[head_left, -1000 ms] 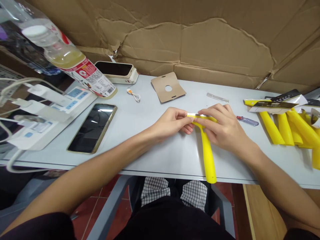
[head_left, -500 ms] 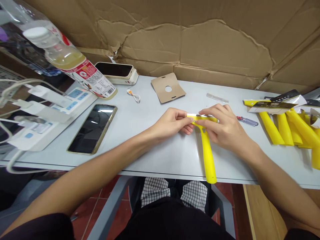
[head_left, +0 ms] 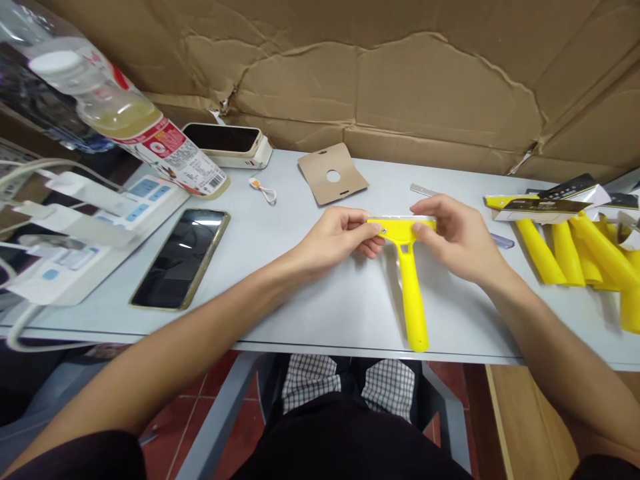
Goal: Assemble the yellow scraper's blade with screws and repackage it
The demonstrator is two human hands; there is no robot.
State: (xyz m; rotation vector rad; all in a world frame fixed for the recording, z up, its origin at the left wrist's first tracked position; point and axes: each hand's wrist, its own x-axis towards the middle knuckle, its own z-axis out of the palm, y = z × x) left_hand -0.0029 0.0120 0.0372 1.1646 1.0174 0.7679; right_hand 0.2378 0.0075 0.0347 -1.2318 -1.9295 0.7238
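Here is the yellow scraper (head_left: pixel 410 277), up in front of the person, over the front part of the worktop (head_left: pixel 310 317), its broad head towards the back edge and its handle running down almost to the front edge. The left hand (head_left: pixel 345 233) has the head's left end pinched, thumb on the near face, fingers curled behind. Over on the other end, the right hand (head_left: pixel 457 237) has its thumb tip against the yellow face and its fingers arched at the far rim; whether they close firmly on it, one cannot tell. A pale strip runs along that rim.

Just beyond the right hand, a metal strip (head_left: pixel 421 191) lies towards the back edge, and a tool with a bluish handle (head_left: pixel 503 241) pokes out from behind the fingers. Out at the right end, a heap of yellow handles (head_left: pixel 567 253) lies with printed card sleeves (head_left: pixel 543 210) among them. Near the back edge, a brown card with a round hole (head_left: pixel 317 167), then a small white cord (head_left: pixel 270 195). Towards the left end, a dark phone (head_left: pixel 179 260) lies flat, a bottle (head_left: pixel 170 147) stands behind it, and a white power strip (head_left: pixel 65 280) reaches the front left corner.
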